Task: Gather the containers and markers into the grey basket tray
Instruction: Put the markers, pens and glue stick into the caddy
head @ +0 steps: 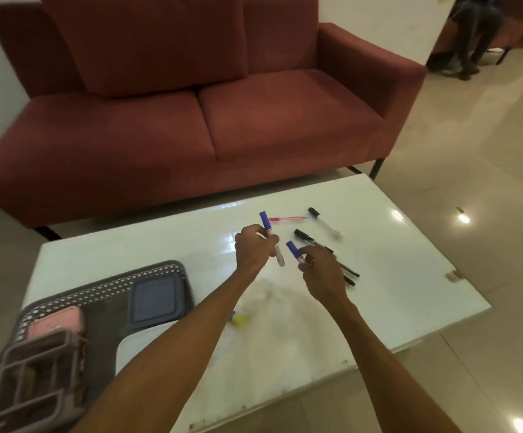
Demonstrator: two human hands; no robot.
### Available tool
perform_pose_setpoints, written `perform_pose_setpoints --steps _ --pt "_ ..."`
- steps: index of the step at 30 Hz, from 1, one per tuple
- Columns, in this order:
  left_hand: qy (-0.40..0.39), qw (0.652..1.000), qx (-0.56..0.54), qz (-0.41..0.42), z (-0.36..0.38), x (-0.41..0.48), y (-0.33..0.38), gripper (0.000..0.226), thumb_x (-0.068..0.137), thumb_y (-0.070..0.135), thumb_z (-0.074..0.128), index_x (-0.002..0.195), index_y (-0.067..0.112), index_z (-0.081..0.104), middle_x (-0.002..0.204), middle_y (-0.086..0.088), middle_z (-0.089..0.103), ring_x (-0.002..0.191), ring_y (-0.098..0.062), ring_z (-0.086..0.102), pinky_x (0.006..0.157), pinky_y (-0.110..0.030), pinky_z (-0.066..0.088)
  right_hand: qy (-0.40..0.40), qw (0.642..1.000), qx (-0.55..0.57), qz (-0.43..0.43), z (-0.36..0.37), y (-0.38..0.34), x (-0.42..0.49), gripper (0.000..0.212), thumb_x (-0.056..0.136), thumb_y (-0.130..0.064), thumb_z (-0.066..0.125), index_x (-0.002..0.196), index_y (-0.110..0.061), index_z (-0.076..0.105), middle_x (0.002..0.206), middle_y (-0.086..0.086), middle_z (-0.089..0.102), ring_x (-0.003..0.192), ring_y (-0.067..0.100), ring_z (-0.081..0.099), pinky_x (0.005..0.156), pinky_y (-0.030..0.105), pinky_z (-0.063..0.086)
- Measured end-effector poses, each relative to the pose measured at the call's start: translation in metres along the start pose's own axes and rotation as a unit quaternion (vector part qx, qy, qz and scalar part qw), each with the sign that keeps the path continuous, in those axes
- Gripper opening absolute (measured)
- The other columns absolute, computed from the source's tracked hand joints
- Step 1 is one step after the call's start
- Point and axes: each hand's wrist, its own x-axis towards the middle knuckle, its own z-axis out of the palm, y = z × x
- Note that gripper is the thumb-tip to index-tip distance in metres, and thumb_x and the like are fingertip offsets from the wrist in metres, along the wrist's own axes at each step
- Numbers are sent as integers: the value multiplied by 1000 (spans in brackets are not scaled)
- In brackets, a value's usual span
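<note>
Both hands lift blue-capped markers off the white table (394,276).
Left hand (252,250) fingers curled round one marker (269,235), right hand (322,273) pinching another (294,251); loose markers (324,221) remain, probably next; grey basket tray (172,267) near left holds containers (157,296).

It looked like a home living room or a lounge: a dark red two-seat sofa (191,98) stood against a pale wall, a glossy white coffee table (379,276) sat right before it, and polished cream floor tiles (473,145) spread beyond.
</note>
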Motion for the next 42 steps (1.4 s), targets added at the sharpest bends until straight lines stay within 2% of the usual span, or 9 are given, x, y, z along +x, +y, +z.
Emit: perform_pose_setpoints --steps 3,8,12,17,24,29,34,38,42 --pt "29 999 4 44 -53 -12 -14 15 86 21 73 94 9 67 81 -11 77 67 -26 76 83 -42 62 13 997 62 -43 5 -44 -3 20 93 -13 63 110 -22 65 95 1 65 78 16 59 69 32 51" --pt "106 993 8 55 -156 -38 -44 14 86 25 71 96 15 68 77 -7 76 63 -22 74 75 -44 64 -26 980 173 -92 32 -138 -23 19 93 -8 63 109 -17 63 96 -4 64 80 15 60 74 25 52" --pt "178 983 17 42 -237 -65 -64 20 86 27 73 100 13 69 85 -7 78 68 -21 75 76 -44 64 -79 954 247 -148 60 -210 -48 18 92 -5 63 109 -10 61 98 -4 63 80 15 58 66 4 43" --pt "252 968 7 13 -320 -102 -93 26 85 25 76 104 8 69 89 -10 79 72 -23 76 80 -46 63 -147 928 284 -191 95 -286 -86 22 92 -10 66 112 -12 57 100 -5 64 82 12 62 70 11 47" --pt "307 951 21 -39 -388 -137 -140 34 84 29 78 111 13 69 102 -6 78 76 -16 76 70 -34 65 -206 899 311 -231 138 -342 -126 26 88 -9 71 104 -21 55 94 -11 65 83 4 66 68 8 52" --pt "321 945 26 -48 -403 -145 -163 32 83 26 78 110 10 71 99 -7 78 81 -21 75 82 -43 63 -205 902 303 -230 161 -356 -142 33 86 -9 73 103 -28 51 95 -12 64 84 -2 65 66 3 48" --pt "301 952 39 -39 -396 -141 -173 32 87 27 75 113 9 70 101 -8 78 83 -21 75 85 -40 62 -209 922 248 -212 185 -352 -147 33 86 -13 74 111 -20 54 109 1 69 97 14 68 77 12 52" --pt "279 956 69 -53 -395 -131 -177 33 87 26 75 114 9 70 103 -7 77 86 -20 74 86 -36 62 -217 931 204 -210 196 -343 -147 35 85 -13 74 115 -16 56 116 4 70 106 19 67 93 34 58" --pt "270 954 106 -79 -396 -124 -185 31 87 25 74 113 8 71 100 -9 77 79 -16 69 82 -31 59 -215 936 183 -210 201 -338 -145 37 85 -11 75 117 -14 57 117 5 69 108 21 66 94 37 57"
